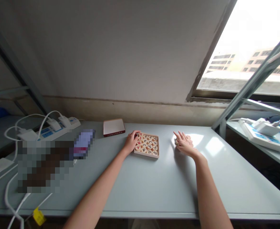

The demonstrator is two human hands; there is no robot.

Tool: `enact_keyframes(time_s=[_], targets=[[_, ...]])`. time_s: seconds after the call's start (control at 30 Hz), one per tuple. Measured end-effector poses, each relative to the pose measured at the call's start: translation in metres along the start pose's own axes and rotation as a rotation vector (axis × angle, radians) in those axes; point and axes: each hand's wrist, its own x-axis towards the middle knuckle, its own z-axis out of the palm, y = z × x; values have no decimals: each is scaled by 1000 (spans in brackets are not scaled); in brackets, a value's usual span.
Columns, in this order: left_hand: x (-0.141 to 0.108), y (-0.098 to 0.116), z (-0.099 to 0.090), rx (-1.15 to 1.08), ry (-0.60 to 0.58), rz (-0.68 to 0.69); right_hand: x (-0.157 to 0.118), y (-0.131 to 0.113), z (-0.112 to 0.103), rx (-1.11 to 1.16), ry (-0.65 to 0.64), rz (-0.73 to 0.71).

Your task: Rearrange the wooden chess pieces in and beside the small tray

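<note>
A shallow box [146, 156] of round xiangqi pieces lies on the table, its pieces [149, 146] set in rows with red and black characters facing up. My left hand [131, 142] grips the box's left side, with the fingers curled at its far left corner. To the right of the box, my right hand [184, 143] is open, fingers spread over a small pile of loose pieces [190, 140]. Part of that pile is hidden beneath the palm. Behind and left of the box sits its lid [114, 126], inner side up, with a dark red edge.
White power strips [58, 129] with plugs and cables stand on the left; another power strip [261, 135] is at the far right. A phone [84, 141], partly blurred out, lies near a pixelated area. Metal frame posts [222, 128] rise beside the table, with a wall behind.
</note>
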Motion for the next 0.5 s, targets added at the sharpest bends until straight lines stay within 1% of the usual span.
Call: enact_keyframes(time_s=[0.1,0.17,0.23,0.3,0.4,0.5], targets=[[1,-2,1,-7,11,14,2,-7,-2,47,12,14],[1,-3,2,-10,10,19,4,-16,-3,49,68,40],[0,-2,2,-11,12,17,7,-23,-3,19,145,106],[0,-2,1,-12,17,12,10,-25,-2,-13,201,215],[0,-1,1,-20,15,8,11,-18,-1,7,190,368],[0,-3,1,-29,14,14,10,-10,0,46,151,401]])
